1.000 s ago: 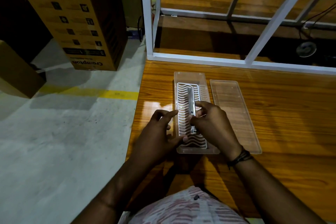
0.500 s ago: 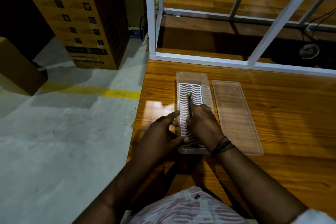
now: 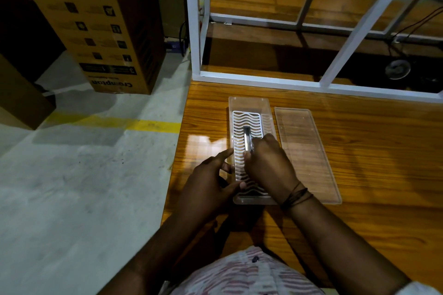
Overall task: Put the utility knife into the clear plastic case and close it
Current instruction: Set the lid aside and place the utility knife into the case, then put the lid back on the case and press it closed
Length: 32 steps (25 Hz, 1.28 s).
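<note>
A clear plastic case (image 3: 249,103) lies open on the wooden table, with a white wavy-slotted insert (image 3: 242,120) inside. Its clear lid (image 3: 304,151) lies flat just to the right. A slim grey utility knife (image 3: 247,137) rests lengthwise on the insert; my right hand (image 3: 268,163) covers its near half and grips it. My left hand (image 3: 211,182) rests against the case's left wall, index finger along the rim and thumb touching the near corner.
The wooden table (image 3: 359,199) has its left edge next to the case, with concrete floor (image 3: 84,187) below. A white metal frame (image 3: 263,79) stands along the table's back. A tall cardboard box (image 3: 96,26) stands on the floor at the far left.
My right hand turned over and lowered the knife onto the insert, sliding toward me along it. My left hand stayed at the case's left side.
</note>
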{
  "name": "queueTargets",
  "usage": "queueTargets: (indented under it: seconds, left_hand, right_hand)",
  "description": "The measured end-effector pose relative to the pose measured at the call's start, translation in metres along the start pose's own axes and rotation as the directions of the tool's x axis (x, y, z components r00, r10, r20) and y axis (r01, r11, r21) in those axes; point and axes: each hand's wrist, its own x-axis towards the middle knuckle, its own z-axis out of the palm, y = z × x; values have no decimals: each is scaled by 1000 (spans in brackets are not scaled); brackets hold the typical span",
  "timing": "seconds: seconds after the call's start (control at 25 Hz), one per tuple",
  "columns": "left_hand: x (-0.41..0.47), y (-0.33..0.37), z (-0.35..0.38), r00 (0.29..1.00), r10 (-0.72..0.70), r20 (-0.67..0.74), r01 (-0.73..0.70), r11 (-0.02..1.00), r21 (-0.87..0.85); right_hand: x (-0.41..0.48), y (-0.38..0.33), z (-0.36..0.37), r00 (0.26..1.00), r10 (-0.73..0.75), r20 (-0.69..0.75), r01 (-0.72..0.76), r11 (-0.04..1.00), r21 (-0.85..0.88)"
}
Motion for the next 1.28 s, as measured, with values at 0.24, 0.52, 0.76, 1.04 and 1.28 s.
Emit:
queueTargets:
  seconds: [0.24,0.52,0.76,1.04,1.28]
  left_hand:
    - [-1,-2,0,1000,-22,-16,21,997,-77]
    - [-2,-4,3,999,-39,-31,35,990,-134]
    - [-3,-3,5,998,-50,-37,45,989,-144]
    - [-4,-1,5,997,-60,-51,53,991,-126]
    - [-4,-1,5,998,-55,-44,50,992,-113]
  right_hand:
    - [-11,56,-34,943,244,-228,-191,954,231]
    - [-32,98,-35,763,638,106,-622,769,-150]
    - [-19,88,-62,800,594,89,-594,804,-31]
    - [-22,34,-99,946,320,-62,-290,913,287]
    - [-25,1,-72,988,152,-1,-146,955,257]
